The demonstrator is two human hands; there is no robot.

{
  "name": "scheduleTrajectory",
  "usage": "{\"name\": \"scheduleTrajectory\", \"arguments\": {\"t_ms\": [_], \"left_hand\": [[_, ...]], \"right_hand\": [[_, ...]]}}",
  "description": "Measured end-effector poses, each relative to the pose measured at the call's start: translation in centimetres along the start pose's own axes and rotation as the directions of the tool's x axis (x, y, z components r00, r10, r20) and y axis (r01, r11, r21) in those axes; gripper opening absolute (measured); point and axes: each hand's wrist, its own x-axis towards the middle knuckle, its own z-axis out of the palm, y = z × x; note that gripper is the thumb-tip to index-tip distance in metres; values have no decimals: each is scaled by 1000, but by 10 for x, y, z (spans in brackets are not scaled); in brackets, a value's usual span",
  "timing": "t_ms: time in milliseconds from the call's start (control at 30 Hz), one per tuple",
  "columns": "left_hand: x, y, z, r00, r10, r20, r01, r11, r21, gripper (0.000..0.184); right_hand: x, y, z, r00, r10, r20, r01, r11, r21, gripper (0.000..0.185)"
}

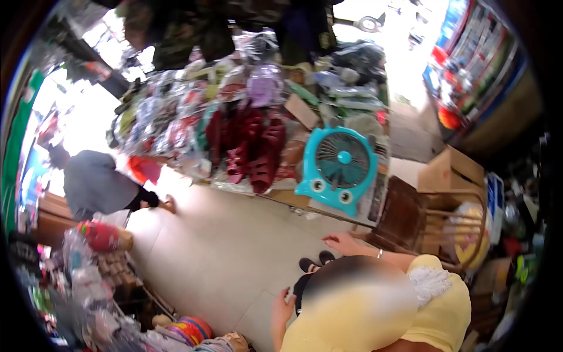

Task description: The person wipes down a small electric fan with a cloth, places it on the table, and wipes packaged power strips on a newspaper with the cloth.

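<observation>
My right hand [341, 242], with a bracelet at the wrist, reaches out in front of the wooden chair with fingers stretched and nothing visible in them. Lower down and to the left, my left hand [284, 305] hangs over the floor, its fingers loosely apart and holding nothing I can see. A turquoise animal-shaped fan [340, 170] with two big eyes lies on the goods table, above my right hand and apart from it. Dark red sandals [252, 146] are piled left of the fan. A blurred patch covers part of my yellow top.
Bagged goods [164, 123] cover the long table. A brown wooden chair [402, 208] and a cardboard box [451, 173] stand at the right. At the left, a person in grey [97, 182] bends beside a red bag [143, 169]. More stock lines the lower left, including a striped ball-like item [190, 330].
</observation>
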Motion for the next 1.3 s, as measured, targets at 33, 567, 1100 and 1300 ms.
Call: {"name": "scheduleTrajectory", "arguments": {"t_ms": [33, 567, 1100, 1300], "left_hand": [[-1, 2, -16, 996, 65, -65, -64, 998, 19, 51], [103, 106, 3, 939, 230, -255, -219, 973, 69, 43], [167, 261, 69, 530, 601, -599, -654, 739, 163, 53], [135, 264, 84, 451, 601, -660, -656, 724, 211, 53]], "right_hand": [[-4, -31, 0, 999, 49, -22, -50, 998, -29, 22], [138, -123, -264, 533, -756, -379, 309, 591, -745, 25], [231, 52, -366, 860, -462, -216, -38, 364, -931, 45], [226, 21, -372, 711, -606, -356, 160, 633, -758, 29]]}}
